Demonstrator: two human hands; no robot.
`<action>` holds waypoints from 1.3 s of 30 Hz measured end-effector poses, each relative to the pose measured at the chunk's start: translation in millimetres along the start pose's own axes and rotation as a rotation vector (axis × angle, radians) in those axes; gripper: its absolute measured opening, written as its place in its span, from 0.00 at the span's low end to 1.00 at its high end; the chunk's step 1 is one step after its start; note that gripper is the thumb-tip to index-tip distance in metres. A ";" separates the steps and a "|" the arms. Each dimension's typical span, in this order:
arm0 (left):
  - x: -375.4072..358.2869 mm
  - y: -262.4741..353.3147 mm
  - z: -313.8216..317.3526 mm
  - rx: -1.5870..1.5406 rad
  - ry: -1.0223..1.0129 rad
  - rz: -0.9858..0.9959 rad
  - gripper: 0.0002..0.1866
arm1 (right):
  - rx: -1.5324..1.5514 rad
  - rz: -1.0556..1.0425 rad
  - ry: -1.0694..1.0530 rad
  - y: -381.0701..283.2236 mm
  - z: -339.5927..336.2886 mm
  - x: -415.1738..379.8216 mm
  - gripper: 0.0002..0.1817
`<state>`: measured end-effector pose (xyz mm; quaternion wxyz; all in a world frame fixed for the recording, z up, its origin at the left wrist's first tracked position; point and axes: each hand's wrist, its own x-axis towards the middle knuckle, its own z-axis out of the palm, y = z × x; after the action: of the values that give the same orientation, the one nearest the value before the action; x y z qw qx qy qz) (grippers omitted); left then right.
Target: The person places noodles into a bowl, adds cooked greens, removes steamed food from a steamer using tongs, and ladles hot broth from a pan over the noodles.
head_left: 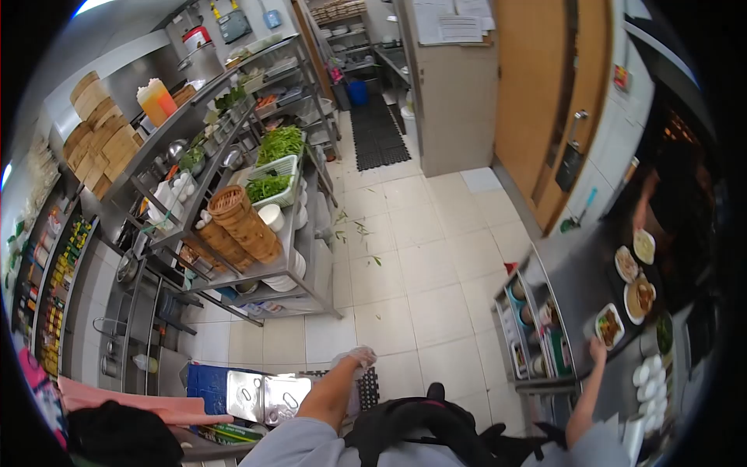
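My right hand [597, 349] is at the near rim of a white squarish plate [609, 327], smooth and glossy, rounded corners, brown and green food in the middle. Fingertips meet the rim; can't tell how tightly they close, as the grip is too small to read. Left hand [355, 359] is in a thin, crinkled clear glove, low over the floor, well apart from the plate; finger opening unclear, no item visible in it. Plate sits on a smooth dark counter [566, 292], near edge, right side. Just beyond it, a round plate [639, 300] with brown food blocks the far side; farther on, an oval dish [626, 265] and a pale dish [643, 246], with another person's hand [641, 215] right by the pale one. White stacked crockery [650, 381] is to the near right. Open shelving [535, 327] with small containers is left of the counter. Across the pale tile floor [397, 261], with leaf scraps on it: a metal rack [315, 303] carrying woven bamboo steamers [245, 226] and a white plastic basket [292, 191] of leafy greens. Shiny metal lids [264, 397] lie left of the gloved hand.
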<state>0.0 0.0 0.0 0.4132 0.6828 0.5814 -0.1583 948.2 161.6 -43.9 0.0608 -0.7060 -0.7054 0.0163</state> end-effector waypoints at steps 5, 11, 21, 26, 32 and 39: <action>-13.0 -96.5 -122.0 -1.113 0.513 -0.252 0.14 | 0.434 0.436 -0.367 -183.8 12.8 134.3 0.19; -17.8 -157.9 -315.0 -1.341 1.042 -0.344 0.25 | 0.561 0.390 -0.577 -454.0 38.6 266.5 0.22; 37.8 -283.2 -492.1 -1.637 1.706 -0.616 0.36 | 0.577 0.373 -0.773 -674.3 55.1 441.4 0.25; 60.8 -332.2 -491.4 -1.036 1.500 -1.222 0.28 | 0.544 0.420 -0.875 -726.9 100.7 537.4 0.27; 52.9 -295.5 -535.5 -0.675 1.575 -1.499 0.13 | 0.395 0.409 -1.077 -751.8 187.4 675.3 0.30; 46.1 -190.8 -610.7 -0.767 1.465 -1.864 0.08 | 0.476 0.198 -0.864 -907.0 174.1 945.7 0.33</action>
<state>-325.2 484.3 266.9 -0.1050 -0.2264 0.9461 0.2065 31.7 1114.0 -58.6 -0.0792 -0.6649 -0.5723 0.4734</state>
